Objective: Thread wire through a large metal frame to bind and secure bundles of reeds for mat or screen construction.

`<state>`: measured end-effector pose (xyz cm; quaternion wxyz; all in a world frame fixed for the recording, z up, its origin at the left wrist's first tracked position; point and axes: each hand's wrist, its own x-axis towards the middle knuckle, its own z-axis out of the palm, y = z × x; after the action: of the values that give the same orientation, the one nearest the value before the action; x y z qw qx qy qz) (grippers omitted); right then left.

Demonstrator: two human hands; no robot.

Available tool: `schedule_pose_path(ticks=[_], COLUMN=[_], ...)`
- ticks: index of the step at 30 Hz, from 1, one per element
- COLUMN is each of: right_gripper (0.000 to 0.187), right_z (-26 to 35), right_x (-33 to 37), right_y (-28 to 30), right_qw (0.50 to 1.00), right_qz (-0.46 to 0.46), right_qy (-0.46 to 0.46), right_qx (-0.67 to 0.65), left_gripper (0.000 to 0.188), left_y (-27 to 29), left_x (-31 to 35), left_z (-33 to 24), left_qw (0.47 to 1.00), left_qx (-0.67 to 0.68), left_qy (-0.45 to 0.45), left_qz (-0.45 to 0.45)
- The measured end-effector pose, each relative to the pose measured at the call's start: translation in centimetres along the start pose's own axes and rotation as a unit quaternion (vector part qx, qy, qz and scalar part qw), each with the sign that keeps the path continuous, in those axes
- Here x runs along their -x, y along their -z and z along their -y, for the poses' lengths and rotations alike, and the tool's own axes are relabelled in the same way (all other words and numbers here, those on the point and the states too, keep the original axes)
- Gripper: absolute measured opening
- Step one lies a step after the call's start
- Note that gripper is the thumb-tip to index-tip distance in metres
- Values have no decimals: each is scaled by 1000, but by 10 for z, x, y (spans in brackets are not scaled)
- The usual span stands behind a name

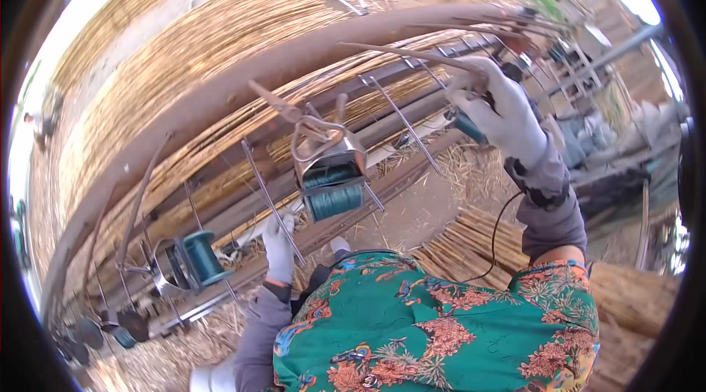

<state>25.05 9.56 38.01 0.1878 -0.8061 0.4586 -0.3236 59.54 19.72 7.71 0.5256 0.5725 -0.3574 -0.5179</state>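
My right hand (pixel 507 112), in a white glove, is raised at the right, its fingers curled around the end of a brown curved rod (pixel 412 54). Just below those fingers is a spool of teal twine (pixel 469 127), partly hidden. My left hand (pixel 278 251), also gloved, is low at the middle beside a slanting metal rod (pixel 266 190). Its fingers look closed, but what they hold is hidden. Between the hands, a metal holder (pixel 342 143) carries a spool of teal twine (pixel 334 202). Another teal spool (pixel 208 258) sits to the left of my left hand.
A long brown pipe (pixel 220 101) arches across the frame, with a wide mat of straw-coloured reeds (pixel 191 39) beyond it. Bundled reeds (pixel 471 245) lie near my right side. More spools (pixel 121 329) stand at lower left. A black cable (pixel 502 223) hangs by my right arm.
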Motion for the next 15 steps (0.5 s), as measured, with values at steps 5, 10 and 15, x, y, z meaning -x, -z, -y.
schedule_pose_path(ticks=[5,10,15], right_gripper=[48,58,65], right_z=[53,169,256], right_x=[8,47,21], right_y=[-9,-102,-224], right_qw=[954,973,983], right_qz=[-162,-129,-47], right_qy=[94,178,-44], right_qx=[235,69,-174], left_gripper=[13,17,31], left_y=[36,78,121], left_x=[52,87,98], left_z=[-40,-89,-126], left_qw=[991,949,931], left_qx=[-30,-104,21], left_qy=[-26,-186,-110], left_qz=[128,233,347])
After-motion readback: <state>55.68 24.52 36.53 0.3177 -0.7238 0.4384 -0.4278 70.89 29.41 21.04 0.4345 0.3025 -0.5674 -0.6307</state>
